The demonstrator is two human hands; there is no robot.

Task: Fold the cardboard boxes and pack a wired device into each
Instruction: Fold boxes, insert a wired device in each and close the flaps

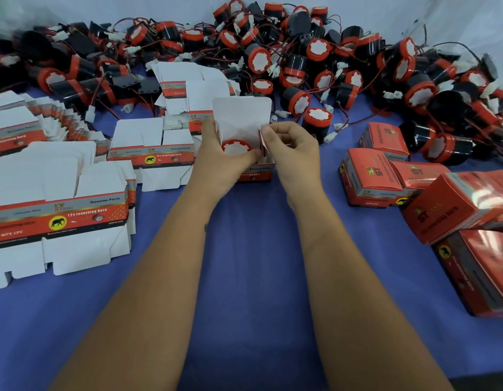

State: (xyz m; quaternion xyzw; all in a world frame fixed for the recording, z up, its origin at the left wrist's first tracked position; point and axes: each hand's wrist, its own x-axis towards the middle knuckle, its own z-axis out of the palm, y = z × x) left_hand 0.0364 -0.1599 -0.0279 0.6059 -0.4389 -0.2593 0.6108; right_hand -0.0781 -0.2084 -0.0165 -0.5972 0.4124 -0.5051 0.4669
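Note:
A small red cardboard box stands upright on the blue cloth at centre, its white lid flap raised. Inside sits a red-and-black wired device, its white-centred face up. My left hand grips the box's left side, thumb across the front rim. My right hand pinches the right side flap of the box between thumb and fingertips.
Stacks of flat unfolded boxes lie to the left and behind. A big heap of wired devices fills the back. Closed packed boxes pile up on the right. Blue cloth lies in front.

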